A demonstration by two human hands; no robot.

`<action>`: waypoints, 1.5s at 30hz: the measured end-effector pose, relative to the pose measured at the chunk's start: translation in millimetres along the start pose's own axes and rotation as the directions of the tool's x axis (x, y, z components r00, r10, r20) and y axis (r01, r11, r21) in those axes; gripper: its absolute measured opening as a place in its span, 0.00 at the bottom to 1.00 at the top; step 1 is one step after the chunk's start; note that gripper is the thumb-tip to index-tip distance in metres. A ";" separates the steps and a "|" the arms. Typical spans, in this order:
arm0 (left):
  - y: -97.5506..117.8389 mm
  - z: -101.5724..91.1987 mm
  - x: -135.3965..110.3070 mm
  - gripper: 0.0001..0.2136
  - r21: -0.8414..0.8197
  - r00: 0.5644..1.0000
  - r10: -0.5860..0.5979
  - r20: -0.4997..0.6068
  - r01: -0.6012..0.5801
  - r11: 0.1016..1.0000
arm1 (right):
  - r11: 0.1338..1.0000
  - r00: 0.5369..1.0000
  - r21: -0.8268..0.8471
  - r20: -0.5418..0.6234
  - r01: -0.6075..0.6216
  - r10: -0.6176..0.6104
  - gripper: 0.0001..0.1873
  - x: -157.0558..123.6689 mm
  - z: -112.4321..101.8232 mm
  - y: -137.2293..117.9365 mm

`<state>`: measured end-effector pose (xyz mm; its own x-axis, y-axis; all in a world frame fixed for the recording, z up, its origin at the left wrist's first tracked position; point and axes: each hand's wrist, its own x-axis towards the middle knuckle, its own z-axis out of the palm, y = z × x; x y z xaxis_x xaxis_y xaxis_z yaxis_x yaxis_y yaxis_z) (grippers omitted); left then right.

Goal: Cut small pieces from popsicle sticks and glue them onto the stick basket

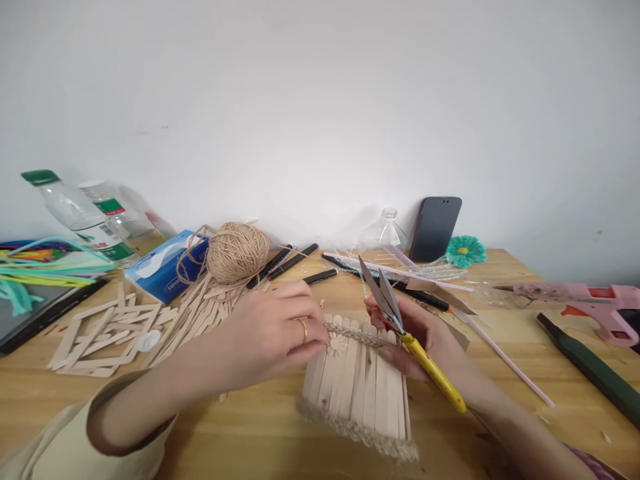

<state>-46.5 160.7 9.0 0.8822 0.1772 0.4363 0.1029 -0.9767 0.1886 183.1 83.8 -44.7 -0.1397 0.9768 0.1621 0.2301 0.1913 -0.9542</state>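
Observation:
A panel of wooden craft sticks (345,387) stands in front of me, with braided twine trim along its bottom and a thinner braided band (357,332) across its upper part. A small wooden flower (338,345) sits below that band at the left. My left hand (285,327), with a ring on it, is closed in a pinch at the band's left end. My right hand (425,340) holds scissors (407,337) with yellow handles, the blades parted and pointing up and left. Its thumb also presses on the panel's upper right edge.
Left lie loose craft sticks (200,317), a twine ball (237,253), a blue box (167,267) and bottles (75,210). Behind are black pens (293,261), a phone (436,230) and a teal flower (466,251). A pink glue gun (590,303) and dark green tool (595,370) lie right.

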 end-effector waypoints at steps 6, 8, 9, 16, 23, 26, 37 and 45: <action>7.6 3.9 -1.9 0.09 0.287 0.995 0.101 -0.013 -0.093 0.954 | 1.000 1.000 0.006 -0.006 -0.012 0.012 0.20 2.0 1.2 0.6; 9.8 4.3 -1.7 0.11 0.348 0.992 0.129 -0.004 -0.120 0.930 | 1.000 1.000 0.005 -0.011 -0.018 0.018 0.20 0.5 1.5 -0.3; 10.7 4.3 -1.6 0.11 0.368 0.990 0.144 -0.003 -0.133 0.920 | 1.000 1.000 0.003 -0.013 -0.024 0.024 0.20 -0.4 1.7 -1.1; 13.2 2.6 0.2 0.15 0.402 0.972 0.233 -0.004 -0.212 0.891 | 1.000 1.000 0.010 -0.018 -0.010 0.010 0.20 0.8 2.9 -6.6; 8.1 7.8 -0.6 0.17 0.409 0.951 0.309 -0.014 -0.276 0.870 | 1.000 0.999 0.011 -0.029 -0.015 0.015 0.20 2.3 2.9 -3.8; 5.0 9.4 -1.4 0.15 0.381 0.953 0.303 -0.006 -0.278 0.882 | 1.000 0.999 0.011 -0.031 -0.017 0.017 0.20 1.5 3.0 -2.8; -7.5 2.9 4.8 0.06 0.152 0.999 0.021 -0.038 -0.015 0.988 | 0.998 0.998 -0.018 -0.018 -0.058 0.058 0.18 2.2 2.1 -5.1; -4.9 -6.5 1.9 0.04 -0.035 0.997 0.038 0.071 -0.036 0.999 | 0.998 0.998 -0.037 -0.051 -0.050 0.048 0.20 2.5 1.3 -6.2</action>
<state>-48.3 166.6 14.6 0.9159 0.1309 0.3795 0.0556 -0.9776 0.2032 180.1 85.0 -38.7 -0.0789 0.9886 0.1284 0.2727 0.1453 -0.9511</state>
